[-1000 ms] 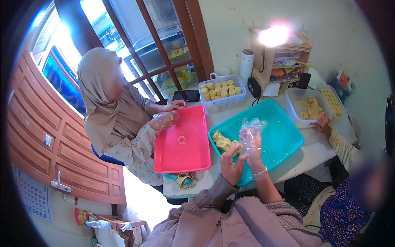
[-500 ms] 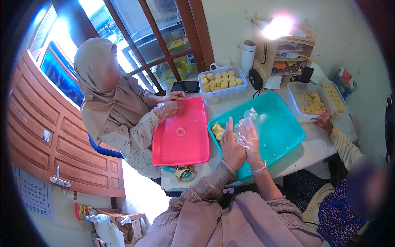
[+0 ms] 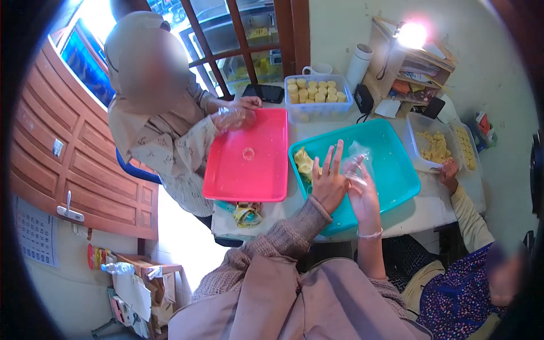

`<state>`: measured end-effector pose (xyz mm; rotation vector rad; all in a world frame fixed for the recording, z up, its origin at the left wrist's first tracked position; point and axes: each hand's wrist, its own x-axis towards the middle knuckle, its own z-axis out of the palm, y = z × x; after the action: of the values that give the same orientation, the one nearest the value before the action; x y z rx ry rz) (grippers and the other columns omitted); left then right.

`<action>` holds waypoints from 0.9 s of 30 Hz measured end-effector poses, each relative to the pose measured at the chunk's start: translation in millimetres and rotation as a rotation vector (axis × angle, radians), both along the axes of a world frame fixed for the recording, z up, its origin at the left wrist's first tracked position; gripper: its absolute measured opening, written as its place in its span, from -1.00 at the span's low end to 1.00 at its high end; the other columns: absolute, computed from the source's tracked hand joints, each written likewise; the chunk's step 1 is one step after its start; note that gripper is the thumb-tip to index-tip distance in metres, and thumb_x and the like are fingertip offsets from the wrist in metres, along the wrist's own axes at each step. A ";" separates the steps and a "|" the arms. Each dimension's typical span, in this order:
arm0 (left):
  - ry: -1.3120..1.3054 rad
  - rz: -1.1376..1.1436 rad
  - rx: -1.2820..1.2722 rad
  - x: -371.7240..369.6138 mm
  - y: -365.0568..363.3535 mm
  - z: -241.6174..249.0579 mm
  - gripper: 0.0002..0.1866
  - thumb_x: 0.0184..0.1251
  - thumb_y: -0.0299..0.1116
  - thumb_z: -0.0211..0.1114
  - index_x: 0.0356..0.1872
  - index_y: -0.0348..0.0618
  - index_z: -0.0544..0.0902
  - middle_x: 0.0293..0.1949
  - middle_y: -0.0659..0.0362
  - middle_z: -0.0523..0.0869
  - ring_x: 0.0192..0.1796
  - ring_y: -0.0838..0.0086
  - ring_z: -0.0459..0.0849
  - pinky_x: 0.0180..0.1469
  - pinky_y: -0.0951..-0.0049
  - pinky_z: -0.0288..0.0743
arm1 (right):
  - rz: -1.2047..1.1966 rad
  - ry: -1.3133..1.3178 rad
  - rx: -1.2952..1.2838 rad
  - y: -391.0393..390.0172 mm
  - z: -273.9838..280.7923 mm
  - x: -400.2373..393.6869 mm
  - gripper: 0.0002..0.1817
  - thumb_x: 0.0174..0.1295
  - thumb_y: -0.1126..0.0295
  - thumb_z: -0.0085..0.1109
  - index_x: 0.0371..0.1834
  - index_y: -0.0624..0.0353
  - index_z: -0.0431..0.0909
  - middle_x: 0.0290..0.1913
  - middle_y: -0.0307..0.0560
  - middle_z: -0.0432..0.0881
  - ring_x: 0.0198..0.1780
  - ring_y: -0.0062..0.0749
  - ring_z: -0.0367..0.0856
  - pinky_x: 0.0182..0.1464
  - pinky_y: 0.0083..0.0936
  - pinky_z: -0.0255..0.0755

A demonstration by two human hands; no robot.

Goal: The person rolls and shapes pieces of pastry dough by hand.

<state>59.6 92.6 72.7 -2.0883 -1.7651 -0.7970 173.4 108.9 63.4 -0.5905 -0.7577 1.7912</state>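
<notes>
The left hand (image 3: 328, 181) is held flat with its fingers spread and pointing away from the wearer, grasping nothing, over the near left part of the teal tray (image 3: 391, 153). The right hand (image 3: 362, 190) is just beside it, inside a thin clear plastic glove (image 3: 358, 160) whose loose end bunches above the fingertips; the fingers are loosely curled, and whether they pinch the film cannot be told. The two hands touch or nearly touch at the thumbs. A lump of yellow dough (image 3: 304, 161) lies in the tray's left corner, just beyond the left hand's fingertips. To the left, a pink tray (image 3: 266, 181) lies alongside with a small clear ring-shaped mould (image 3: 248, 153) on it, and another person's hands (image 3: 235, 113) are at its far edge. A clear tub of round yellow cakes (image 3: 317, 93) stands behind both trays.
</notes>
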 end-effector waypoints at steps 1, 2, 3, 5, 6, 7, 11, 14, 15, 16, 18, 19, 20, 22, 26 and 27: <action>0.000 0.024 -0.038 1.9 -0.8 -7.5 -0.41 0.21 -0.21 0.15 0.34 0.31 0.37 0.48 0.00 0.02 0.43 0.19 0.19 0.28 -0.06 0.12 | -0.033 0.010 -0.021 -0.5 0.0 0.2 -0.36 0.35 0.52 -0.07 0.49 0.23 -0.02 0.36 -0.05 0.27 0.35 -0.31 0.26 0.36 -0.42 0.16; 0.001 0.044 -0.070 3.6 1.4 -15.2 -0.40 0.22 -0.20 0.14 0.35 0.29 0.36 0.48 -0.01 0.02 0.43 0.18 0.18 0.28 -0.05 0.13 | -0.068 0.022 -0.034 -0.1 1.3 -3.0 -0.36 0.36 0.52 -0.08 0.49 0.22 -0.02 0.38 -0.04 0.23 0.38 -0.30 0.23 0.38 -0.41 0.13; 0.003 0.064 -0.100 5.7 3.5 -18.6 -0.40 0.22 -0.20 0.13 0.36 0.28 0.35 0.48 -0.02 0.02 0.43 0.18 0.18 0.28 -0.04 0.13 | -0.105 0.036 -0.046 -0.9 3.6 -7.8 -0.37 0.36 0.51 -0.09 0.49 0.22 -0.02 0.41 -0.04 0.20 0.40 -0.28 0.20 0.41 -0.39 0.10; 0.037 0.114 -0.115 2.7 4.8 -9.0 -0.36 0.29 -0.16 0.04 0.43 0.35 0.18 0.48 -0.06 -0.01 0.43 0.13 0.19 0.28 -0.08 0.13 | -0.122 -0.059 0.001 -8.8 14.7 -28.6 -0.38 0.37 0.49 -0.12 0.49 0.23 -0.04 0.48 -0.03 0.07 0.47 -0.24 0.05 0.46 -0.34 -0.03; 0.056 0.143 -0.126 1.0 4.6 -5.9 -0.34 0.32 -0.15 -0.01 0.47 0.39 0.09 0.48 -0.08 -0.02 0.43 0.10 0.19 0.28 -0.11 0.14 | -0.127 -0.103 0.022 -12.8 19.4 -33.6 -0.38 0.38 0.48 -0.14 0.49 0.23 -0.05 0.51 -0.03 0.01 0.51 -0.21 -0.03 0.48 -0.32 -0.10; 0.062 0.145 -0.128 0.4 5.3 -8.9 -0.33 0.33 -0.15 -0.01 0.48 0.36 0.07 0.48 -0.09 -0.03 0.43 0.10 0.20 0.28 -0.10 0.14 | -0.097 -0.143 0.059 -15.8 22.2 -32.0 -0.36 0.37 0.48 -0.12 0.50 0.24 -0.07 0.51 -0.02 -0.03 0.52 -0.22 -0.07 0.49 -0.32 -0.14; 0.069 0.152 -0.088 3.8 2.4 -14.4 -0.34 0.33 -0.15 -0.02 0.48 0.26 0.09 0.48 -0.10 -0.03 0.42 0.12 0.23 0.28 -0.05 0.14 | 0.004 -0.289 0.204 -39.1 28.2 -21.2 -0.27 0.34 0.45 -0.06 0.51 0.27 -0.18 0.54 0.01 -0.16 0.54 -0.24 -0.24 0.50 -0.33 -0.31; 0.034 0.101 -0.035 8.8 -3.0 0.6 -0.36 0.33 -0.15 -0.02 0.47 0.24 0.13 0.47 -0.09 0.01 0.41 0.14 0.25 0.28 -0.03 0.14 | 0.073 -0.313 0.262 -52.9 33.7 -10.0 -0.20 0.30 0.44 0.00 0.51 0.29 -0.25 0.55 0.04 -0.23 0.56 -0.25 -0.34 0.51 -0.34 -0.40; 0.014 0.077 -0.022 10.5 -4.7 2.8 -0.36 0.33 -0.15 -0.02 0.47 0.24 0.13 0.47 -0.10 0.02 0.41 0.14 0.25 0.28 -0.03 0.14 | 0.105 -0.266 0.248 -56.1 36.3 -4.3 -0.17 0.28 0.44 0.03 0.51 0.29 -0.27 0.55 0.06 -0.24 0.56 -0.26 -0.35 0.51 -0.35 -0.41; 0.050 0.126 -0.091 9.6 -4.4 2.1 -0.36 0.32 -0.15 0.02 0.46 0.23 0.15 0.46 -0.10 0.04 0.41 0.13 0.25 0.29 -0.03 0.13 | 0.136 -0.220 0.233 -59.6 36.8 1.9 -0.14 0.27 0.44 0.06 0.51 0.30 -0.28 0.55 0.07 -0.26 0.56 -0.27 -0.36 0.51 -0.35 -0.42; 0.123 0.223 -0.225 1.1 -3.6 1.7 -0.34 0.30 -0.17 0.09 0.45 0.21 0.18 0.45 -0.11 0.06 0.40 0.13 0.26 0.29 -0.03 0.13 | 0.193 -0.287 0.308 -66.7 12.2 15.8 -0.18 0.28 0.43 0.06 0.51 0.30 -0.21 0.55 0.04 -0.20 0.55 -0.29 -0.28 0.50 -0.36 -0.35; 0.094 0.082 -0.315 -5.5 -8.6 2.3 -0.33 0.27 -0.19 0.14 0.44 0.20 0.19 0.45 -0.10 0.07 0.40 0.12 0.26 0.30 -0.03 0.13 | 0.222 -0.321 0.350 -64.3 0.0 21.3 -0.20 0.29 0.42 0.05 0.50 0.30 -0.18 0.54 0.02 -0.17 0.55 -0.30 -0.25 0.50 -0.37 -0.31; 0.066 -0.059 -0.402 -14.9 -18.9 1.9 -0.31 0.25 -0.21 0.19 0.44 0.19 0.20 0.45 -0.09 0.08 0.39 0.12 0.27 0.30 -0.02 0.12 | 0.084 -0.432 0.327 -58.6 -8.8 25.0 -0.30 0.30 0.40 0.05 0.45 0.31 -0.03 0.50 0.05 -0.03 0.51 -0.27 -0.11 0.47 -0.36 -0.19; -0.111 -0.372 -0.516 -32.7 -46.3 4.9 -0.24 0.19 -0.27 0.33 0.43 0.16 0.21 0.43 -0.07 0.14 0.40 0.10 0.24 0.34 0.04 0.11 | -0.191 -0.648 0.269 -51.0 -19.0 32.3 -0.46 0.33 0.37 0.05 0.35 0.32 0.26 0.40 0.10 0.24 0.44 -0.21 0.15 0.41 -0.36 0.05; -0.951 -0.681 -0.881 -66.3 -87.1 18.3 -0.34 0.38 -0.01 0.07 0.45 0.03 0.16 0.45 -0.03 0.13 0.46 0.14 0.13 0.40 0.14 0.06 | -0.327 -1.376 0.414 -32.5 9.4 41.8 -0.77 0.32 0.40 0.07 -0.29 0.36 0.66 -0.16 0.16 0.65 -0.19 -0.04 0.58 -0.03 -0.23 0.37; -1.323 -0.684 -0.962 -71.4 -95.2 16.8 -0.31 0.40 0.08 -0.01 0.45 -0.02 0.14 0.46 -0.03 0.11 0.48 0.15 0.09 0.41 0.15 0.05 | -0.320 -1.368 0.391 -33.4 7.1 35.4 -0.78 0.31 0.41 0.09 -0.29 0.35 0.66 -0.15 0.15 0.65 -0.21 -0.06 0.57 -0.05 -0.24 0.38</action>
<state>-11.9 -2.6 89.5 -3.2564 -2.2271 -2.2791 208.8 75.5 70.5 -1.5677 -1.7191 0.7021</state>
